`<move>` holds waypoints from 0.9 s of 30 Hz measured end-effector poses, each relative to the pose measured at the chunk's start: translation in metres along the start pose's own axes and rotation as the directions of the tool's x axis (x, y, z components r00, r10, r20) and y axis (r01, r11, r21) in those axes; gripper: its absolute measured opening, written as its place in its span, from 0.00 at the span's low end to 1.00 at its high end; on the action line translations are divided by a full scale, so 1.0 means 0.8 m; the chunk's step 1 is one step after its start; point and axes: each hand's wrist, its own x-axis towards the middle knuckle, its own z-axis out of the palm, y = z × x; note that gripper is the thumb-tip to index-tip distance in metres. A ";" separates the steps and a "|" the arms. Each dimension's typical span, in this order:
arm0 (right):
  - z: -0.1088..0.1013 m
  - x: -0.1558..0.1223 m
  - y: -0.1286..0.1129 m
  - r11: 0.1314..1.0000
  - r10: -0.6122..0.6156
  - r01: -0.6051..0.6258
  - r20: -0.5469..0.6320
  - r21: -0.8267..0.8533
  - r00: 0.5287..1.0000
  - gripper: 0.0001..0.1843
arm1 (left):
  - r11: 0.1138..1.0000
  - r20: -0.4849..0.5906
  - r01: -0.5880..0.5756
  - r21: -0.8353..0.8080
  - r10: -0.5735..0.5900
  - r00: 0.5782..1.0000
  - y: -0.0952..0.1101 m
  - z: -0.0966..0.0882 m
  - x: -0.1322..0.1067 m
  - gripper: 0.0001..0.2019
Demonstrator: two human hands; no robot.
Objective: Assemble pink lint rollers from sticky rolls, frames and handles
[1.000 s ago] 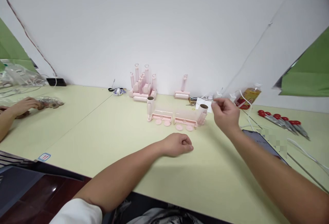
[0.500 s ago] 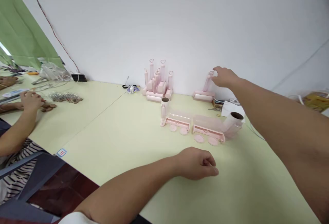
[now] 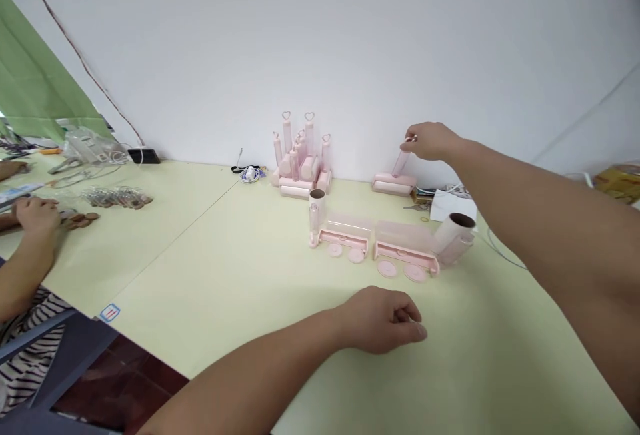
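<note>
At the back right, my right hand (image 3: 431,140) pinches the top of the upright handle of a pink lint roller (image 3: 394,184). Its roller head rests on the table by the wall. Over the front of the table, my left hand (image 3: 383,320) hangs loosely curled, with nothing visible in it. Beyond it lie pink lint roller parts: two open housings (image 3: 343,240), clear pink covers (image 3: 406,235) and several round discs (image 3: 387,268). A white roll (image 3: 453,234) stands at their right end, a smaller roll (image 3: 317,203) and a handle (image 3: 313,225) at their left.
Several assembled pink lint rollers (image 3: 297,185) are bunched against the wall. A coiled white cable (image 3: 250,174) lies left of them; a paper sheet (image 3: 453,207) sits below my right forearm. At the far left, a co-worker's hand (image 3: 37,214) is near small brown pieces (image 3: 80,220).
My right hand has closed on the handle top of the back right lint roller, and the handle tilts slightly more. My left hand stays nearly still. The camera view has shifted a little.
</note>
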 end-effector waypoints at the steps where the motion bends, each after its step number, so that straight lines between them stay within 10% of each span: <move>1: -0.007 -0.007 -0.007 0.998 0.043 -0.040 0.064 -0.056 0.997 0.07 | 0.999 -0.007 0.001 -0.039 -0.002 1.000 -0.002 0.000 0.001 0.13; 7: -0.088 -0.056 -0.059 0.997 0.052 -0.051 -0.017 0.058 0.999 0.09 | 0.940 -0.213 -0.059 -0.335 -0.014 0.977 -0.017 -0.008 0.016 0.14; 12: -0.159 -0.114 -0.103 0.938 -0.077 0.078 -0.015 0.338 0.997 0.10 | 0.861 -0.521 -0.270 -0.430 0.007 0.854 -0.015 -0.036 0.024 0.20; 16: -0.190 -0.180 -0.141 0.865 -0.123 0.092 0.031 0.493 0.992 0.07 | 0.860 -0.478 -0.326 -0.393 0.112 0.871 -0.007 -0.043 0.017 0.28; 23: -0.178 -0.301 -0.144 0.516 -0.042 0.018 0.004 0.856 0.999 0.17 | 0.802 -0.312 -0.439 -0.405 0.330 0.891 -0.003 -0.024 0.007 0.25; 27: -0.134 -0.347 -0.124 0.501 -0.074 -0.105 0.163 0.859 0.984 0.20 | 0.720 -0.282 -0.469 -0.511 0.375 0.883 -0.004 -0.020 0.009 0.27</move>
